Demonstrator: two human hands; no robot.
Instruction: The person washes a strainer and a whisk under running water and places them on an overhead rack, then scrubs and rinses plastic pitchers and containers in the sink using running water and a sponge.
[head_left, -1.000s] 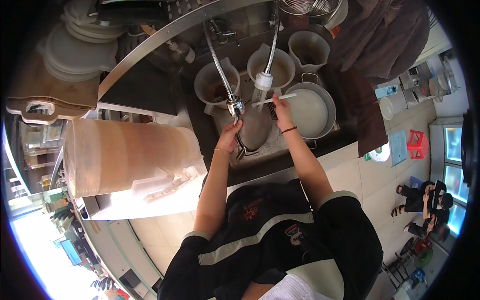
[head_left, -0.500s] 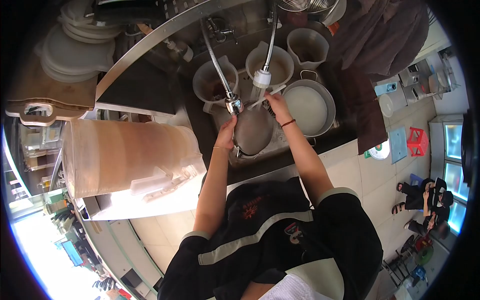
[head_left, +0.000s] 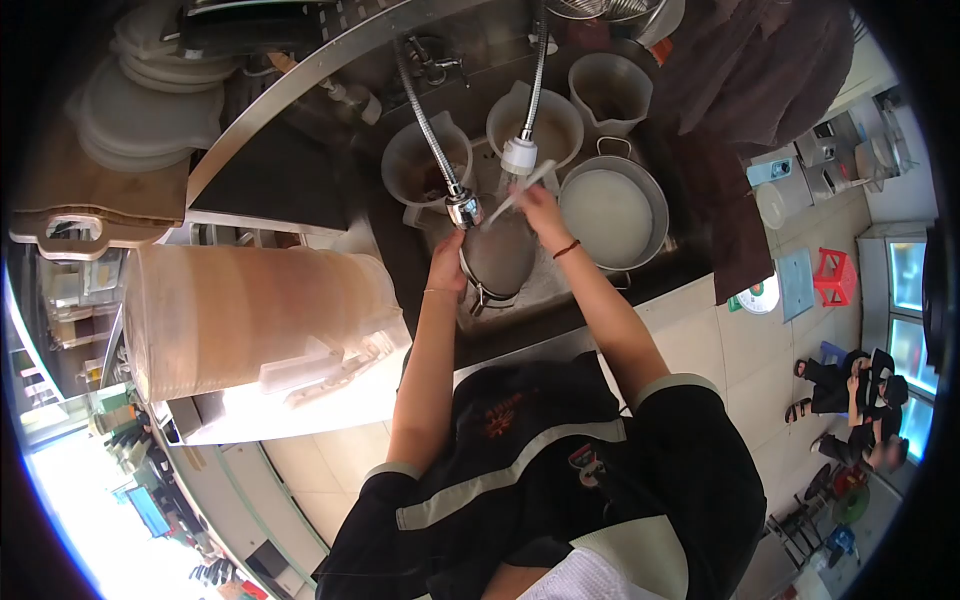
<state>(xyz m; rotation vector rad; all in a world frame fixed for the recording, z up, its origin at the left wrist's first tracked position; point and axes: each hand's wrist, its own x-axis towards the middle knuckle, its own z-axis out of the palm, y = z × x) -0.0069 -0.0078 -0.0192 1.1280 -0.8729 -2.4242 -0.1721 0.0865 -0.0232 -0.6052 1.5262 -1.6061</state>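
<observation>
My left hand (head_left: 448,264) is closed on the left rim of a round fine-mesh strainer (head_left: 501,262), which it holds tilted over the sink. In my right hand (head_left: 541,217) is a slim white utensil (head_left: 500,210), slanting down toward the strainer's upper edge. Motion blurs it, so its exact kind is unclear. A chrome faucet head (head_left: 464,208) hangs right above my left hand. Beside my right hand a white-collared faucet head (head_left: 519,156) points down, with what looks like water below it. A metal pot of whitish liquid (head_left: 606,216) stands to the right.
Several translucent pitchers, including the left one (head_left: 408,165), stand along the sink's back. A large cylindrical container (head_left: 260,315) lies left on the counter. A dark cloth (head_left: 745,75) hangs at right. Two people sit farther off near a red stool (head_left: 834,277).
The white utensil has swung to a steeper slant, and my right hand has shifted slightly left. My left hand keeps its hold on the strainer; the view has moved a little.
</observation>
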